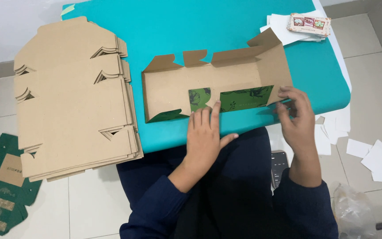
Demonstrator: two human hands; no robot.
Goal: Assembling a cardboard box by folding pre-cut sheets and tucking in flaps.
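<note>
Brown cardboard box blank (217,82), green-printed flaps folded inward, centre frame on teal table (226,26) | left hand (205,132) flat, fingers spread, pressing the near flap | right hand (296,116) pinching the blank's right corner | stack of flat blanks (74,102) at left | white paper slips (374,155) on floor, lower right

Left of frame: stack of flat brown blanks (74,97). Lower left: green flattened boxes (3,186) on floor. Upper right: card pack (309,24) on white sheets (281,27). Right: paper scraps (374,155); phone (279,166) lower centre-right.
</note>
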